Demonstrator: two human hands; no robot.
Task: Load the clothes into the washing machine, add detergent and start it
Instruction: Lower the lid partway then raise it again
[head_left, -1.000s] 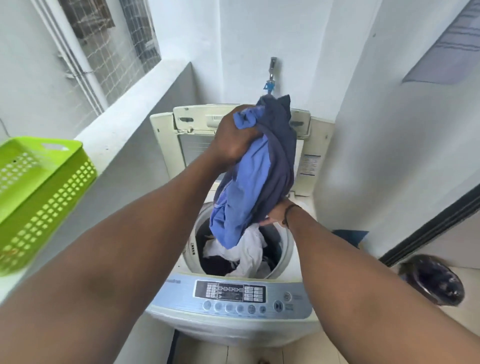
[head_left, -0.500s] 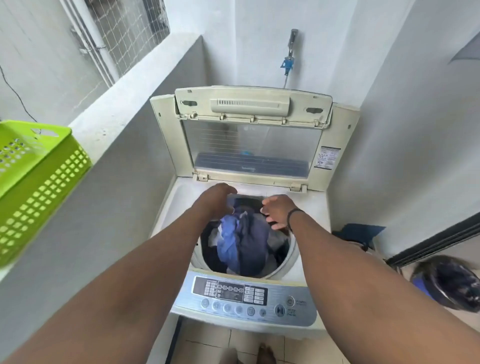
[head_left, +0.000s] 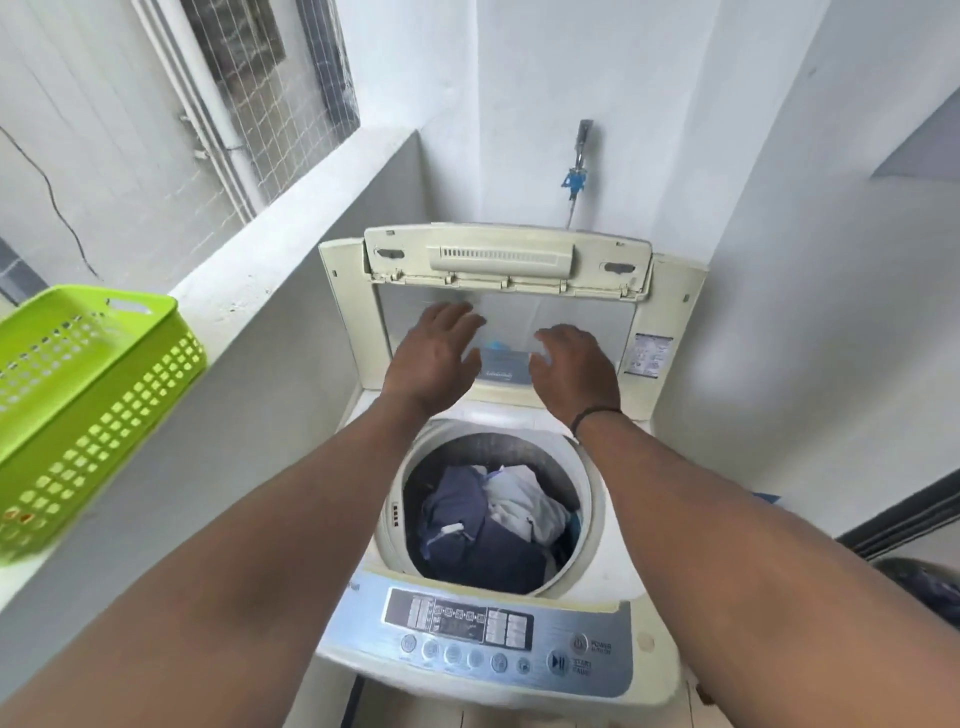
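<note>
A cream top-loading washing machine (head_left: 618, 566) stands in front of me with its lid (head_left: 506, 270) folded upright at the back. Dark blue and white clothes (head_left: 488, 525) lie in the drum. My left hand (head_left: 434, 358) and my right hand (head_left: 576, 366) hover side by side above the drum's far rim, in front of the lid's clear panel. Both hands are empty with fingers spread. The control panel (head_left: 483, 631) with its buttons runs along the machine's near edge.
A lime-green perforated basket (head_left: 78, 410) sits on the white ledge (head_left: 291, 228) to my left. A tap (head_left: 576, 174) is fixed to the back wall. White walls close in on both sides. A dark bag (head_left: 924, 587) lies on the floor at right.
Both hands lowered the blue garment into the drum, let it go, and rose to the upright lid with fingers spread. The clothes now rest inside the drum.
</note>
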